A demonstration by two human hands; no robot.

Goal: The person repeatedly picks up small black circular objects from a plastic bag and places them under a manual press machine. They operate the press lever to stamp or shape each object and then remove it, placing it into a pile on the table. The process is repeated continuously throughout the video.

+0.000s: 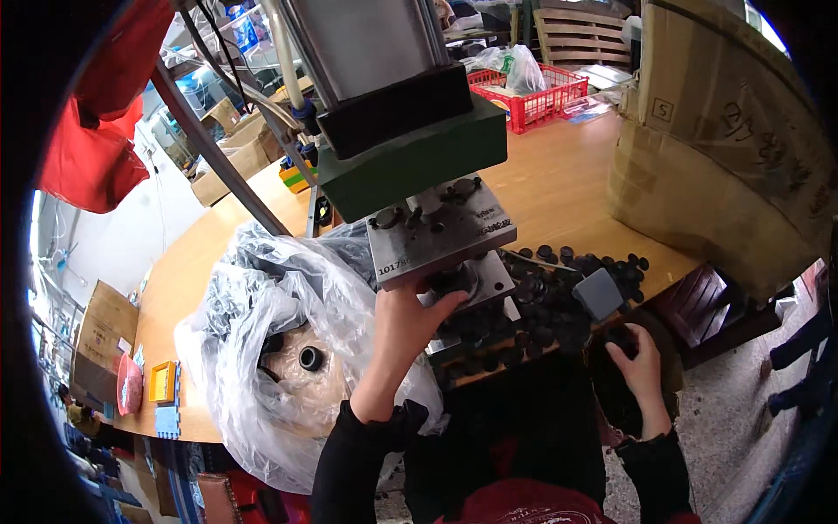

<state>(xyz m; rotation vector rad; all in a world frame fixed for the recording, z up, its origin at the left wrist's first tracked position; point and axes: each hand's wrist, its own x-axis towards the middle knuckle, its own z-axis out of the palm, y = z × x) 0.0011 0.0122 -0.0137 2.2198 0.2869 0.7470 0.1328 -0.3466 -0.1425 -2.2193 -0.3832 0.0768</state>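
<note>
Working at a wooden table (572, 179), cardboard box (720, 175) near: left fingers (445, 304) partly hidden, right fingers (644, 344) curled, grips unclear.

A workshop, by all I can see around me: a metal press (415, 162) stands over the wooden worktop (563, 175), cables (288, 61) run beside it, and small black parts (532, 336) lie heaped below. A slumped plastic bag (218, 349), a tall carton (724, 166) and a red crate (548, 106) crowd round like factory stock.

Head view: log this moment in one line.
left hand: at metal die | right hand: apparently holding dark part | black parts: heaped right of die | plastic bag: left of die
</note>
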